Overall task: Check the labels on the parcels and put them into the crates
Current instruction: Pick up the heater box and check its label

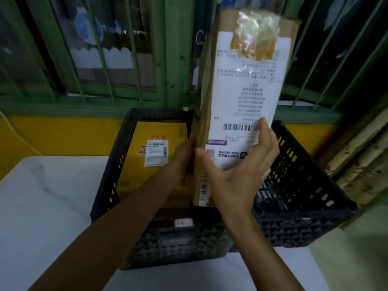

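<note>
Both hands, left hand [184,152] and right hand [237,171], are clasping only the lower end of the tall cardboard parcel [241,97] upright above the two black crates [294,185], so it is risking toppling onto the yellow parcel [151,143] lying in the left crate [117,156] while its shipping label [247,101] is being read.

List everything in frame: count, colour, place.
cardboard box: 1, brown, held upright above the crates, taped at top
shipping label: 1, white with barcode, on the held box's facing side
yellow parcel: 1, yellow with small white label, lying in left crate
left crate: 1, black, on table
right crate: 1, black, beside left crate; contents not visible
table: 1, white, under crates
window bars: several, green, behind
left hand: 1, on box's left side
right hand: 1, on label side
</note>
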